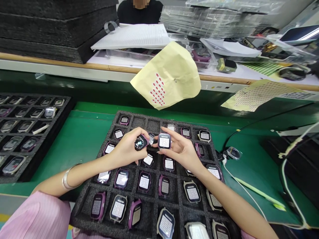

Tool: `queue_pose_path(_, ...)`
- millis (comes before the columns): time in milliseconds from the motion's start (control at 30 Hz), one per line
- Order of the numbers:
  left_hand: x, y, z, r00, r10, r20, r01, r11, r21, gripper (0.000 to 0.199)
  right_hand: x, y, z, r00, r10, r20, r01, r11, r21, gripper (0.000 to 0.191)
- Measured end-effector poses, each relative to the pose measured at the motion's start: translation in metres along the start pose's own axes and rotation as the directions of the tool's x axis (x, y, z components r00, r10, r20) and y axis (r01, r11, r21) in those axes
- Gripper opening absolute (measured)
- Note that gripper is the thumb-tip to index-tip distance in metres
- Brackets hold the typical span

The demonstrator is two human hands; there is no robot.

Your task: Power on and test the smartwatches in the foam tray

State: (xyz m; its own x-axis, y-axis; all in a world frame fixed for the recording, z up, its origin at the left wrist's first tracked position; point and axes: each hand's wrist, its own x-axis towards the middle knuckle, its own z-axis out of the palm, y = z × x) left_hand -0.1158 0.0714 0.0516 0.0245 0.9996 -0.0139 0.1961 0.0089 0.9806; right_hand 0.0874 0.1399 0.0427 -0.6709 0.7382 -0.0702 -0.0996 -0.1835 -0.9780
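Note:
Above a black foam tray (pixel 154 206), my left hand (pixel 132 146) is closed round a smartwatch with a dark lit screen (pixel 141 142). My right hand (pixel 180 147) grips a second smartwatch (pixel 164 141) by its sides; its square screen shows a white table. Between the two hands is a small clear piece (pixel 151 137), partly hidden by the fingers. Several purple and beige smartwatches lie in the tray's compartments, many with white lit screens, such as a purple one (pixel 145 181) and a beige one (pixel 192 191).
Another foam tray of watches (pixel 67 106) lies at the left. A shelf (pixel 114 68) with stacked black foam (pixel 50 30) and papers (pixel 139 36) runs along the back; yellow sticker sheets (pixel 179 73) hang off it. Cables (pixel 284 166) and a green pen-like stick (pixel 259 192) are at the right. A person (pixel 139 13) sits opposite.

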Motion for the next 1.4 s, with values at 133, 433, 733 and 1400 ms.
queue_pose_path(133, 0.001, -0.003, 0.000, 0.999, 0.028, -0.023, -0.028, 1.000, 0.015, 0.026, 0.000, 0.000, 0.000, 1.000, 0.009, -0.004, -0.009, 1.000, 0.004, 0.067)
queue_pose_path(433, 0.006, -0.006, -0.002, 0.994, 0.105, 0.015, -0.106, 0.989, 0.105, 0.033, 0.000, -0.001, 0.001, 1.000, 0.008, 0.000, -0.008, 1.000, 0.005, 0.064)
queue_pose_path(733, 0.008, -0.006, -0.002, 0.996, 0.076, -0.036, -0.075, 0.996, 0.042, 0.030, 0.001, 0.003, -0.001, 1.000, -0.013, 0.016, 0.013, 0.999, 0.032, 0.063)
queue_pose_path(1400, 0.013, 0.006, -0.003, 0.987, -0.159, -0.011, 0.143, 0.910, -0.388, 0.049, 0.001, 0.001, 0.000, 1.000, 0.004, 0.009, -0.004, 0.999, 0.035, 0.063)
